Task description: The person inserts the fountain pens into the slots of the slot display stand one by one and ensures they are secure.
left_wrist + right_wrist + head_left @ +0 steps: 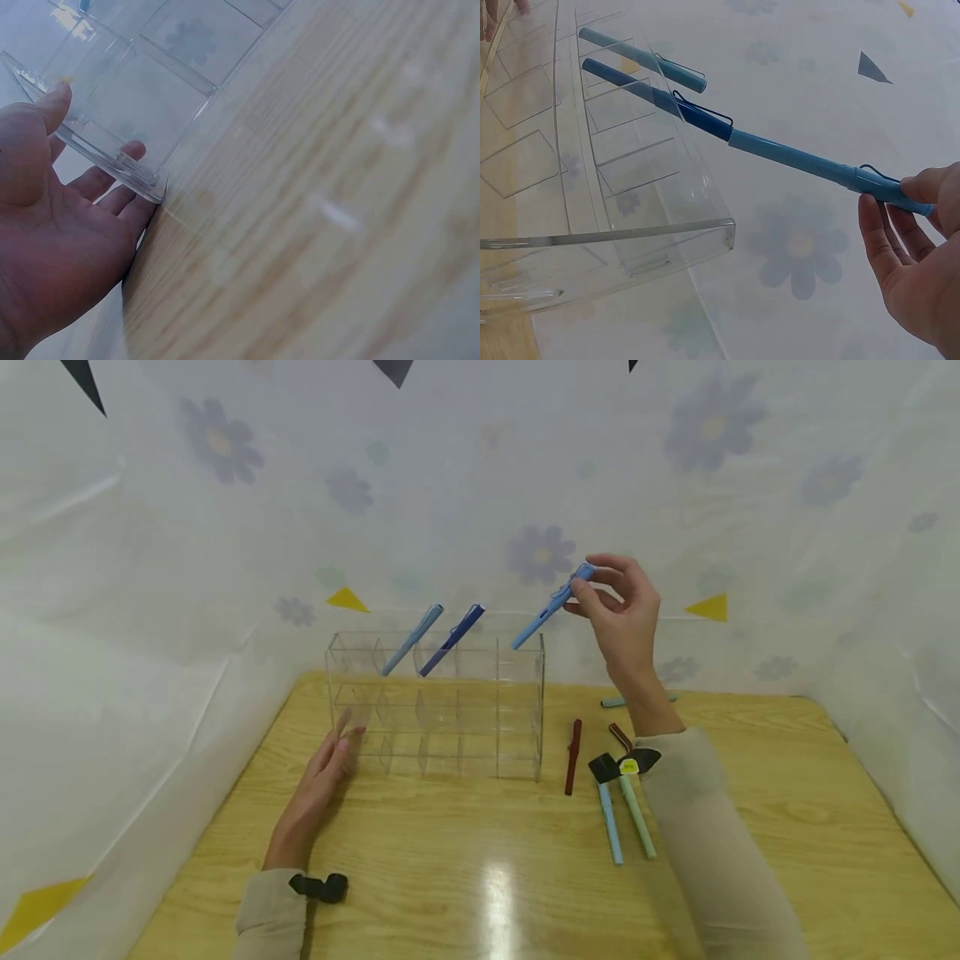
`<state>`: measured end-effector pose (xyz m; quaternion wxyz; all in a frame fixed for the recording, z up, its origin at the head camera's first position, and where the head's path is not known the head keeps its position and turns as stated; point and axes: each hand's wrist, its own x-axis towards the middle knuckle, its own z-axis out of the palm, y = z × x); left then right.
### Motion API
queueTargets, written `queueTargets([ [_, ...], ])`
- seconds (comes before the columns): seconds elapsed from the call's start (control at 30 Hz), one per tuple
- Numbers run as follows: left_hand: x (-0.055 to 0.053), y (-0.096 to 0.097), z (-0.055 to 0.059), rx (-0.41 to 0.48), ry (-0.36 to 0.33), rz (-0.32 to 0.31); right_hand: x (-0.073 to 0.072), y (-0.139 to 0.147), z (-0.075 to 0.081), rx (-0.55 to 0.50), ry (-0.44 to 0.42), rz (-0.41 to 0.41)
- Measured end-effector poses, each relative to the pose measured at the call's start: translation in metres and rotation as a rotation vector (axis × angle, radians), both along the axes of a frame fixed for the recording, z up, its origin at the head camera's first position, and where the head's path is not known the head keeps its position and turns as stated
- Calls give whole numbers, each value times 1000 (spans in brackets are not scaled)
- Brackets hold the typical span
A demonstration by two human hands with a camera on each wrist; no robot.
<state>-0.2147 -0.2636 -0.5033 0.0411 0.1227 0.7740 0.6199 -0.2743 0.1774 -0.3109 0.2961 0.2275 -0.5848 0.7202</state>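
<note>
My right hand (626, 614) pinches a light blue pen (551, 610) by its clip end between thumb and fingers. The pen slants, its lower tip over the right end of a clear acrylic pen rack (498, 718). In the right wrist view, the held pen (795, 157) overlaps the dark blue pen's (697, 120) clip end. Two pens lean in the rack's top row: a pale blue one (412, 640) and a dark blue one (452, 640). At the rack's left end, my left hand (324, 770) holds the side panel, fingers (94, 182) curled round its edge.
Right of the rack, on the wooden table (450, 852), lie a dark red pen (573, 757), a light blue pen (611, 822), a pale green pen (637, 817) and a brown pen (620, 737). A teal pen (615, 702) lies farther back, partly behind my right wrist. Flowered sheeting (450, 485) surrounds the table.
</note>
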Motion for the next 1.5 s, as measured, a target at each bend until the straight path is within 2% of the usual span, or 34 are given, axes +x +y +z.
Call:
queueTargets([
  [0.23,-2,-1,-2,4,8,-1,-20,-14,4,-40,-53,58],
  [0.53,-4,0,-4,1,-1,17,-37,-29,-7,-22,-90,87],
  [0.77,-6,0,-6,0,25,21,-41,-39,-14,84,-144,71],
  [1.0,-6,1,-4,14,29,14,-43,-44,-19,137,-198,145],
  [1.2,-6,2,-3,5,25,16,-45,-43,-26,195,-266,184],
  [1.5,-6,4,-4,17,30,5,-46,-32,-31,271,-311,178],
])
